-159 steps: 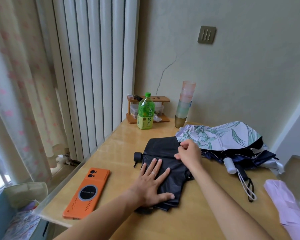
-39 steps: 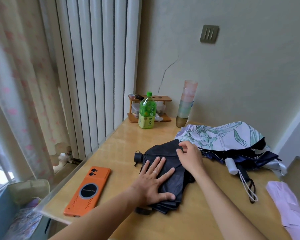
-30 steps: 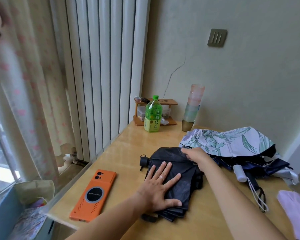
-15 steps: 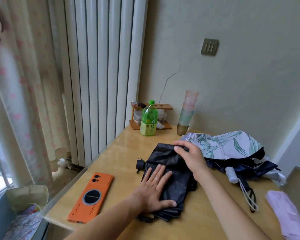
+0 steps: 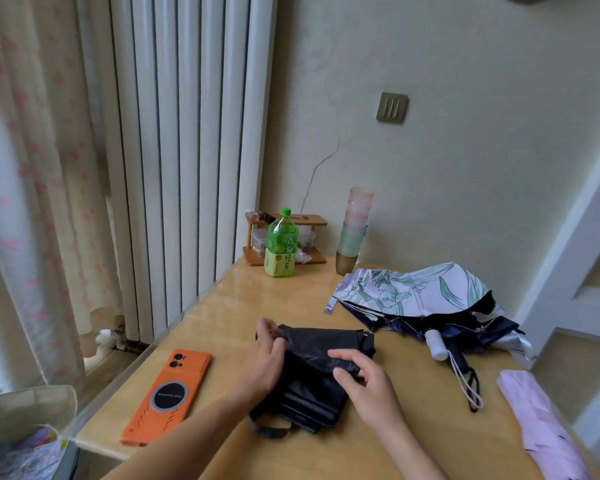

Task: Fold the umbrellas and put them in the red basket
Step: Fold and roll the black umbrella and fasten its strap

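Head view: my left hand [image 5: 265, 362] grips the far end of the black umbrella [image 5: 321, 389]; my right hand [image 5: 366, 381] pinches its fabric; it lies on the table [image 5: 243, 306] between them; floral umbrella [image 5: 413, 289] beyond my right.

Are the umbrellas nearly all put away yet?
Not yet. Done: nothing shows as finished, and no red basket is in view. In hand: the left hand and right hand grip the black umbrella, partly folded. Left: the flowery umbrella lies loose behind it, a lilac bundle waits beside, then basketing.
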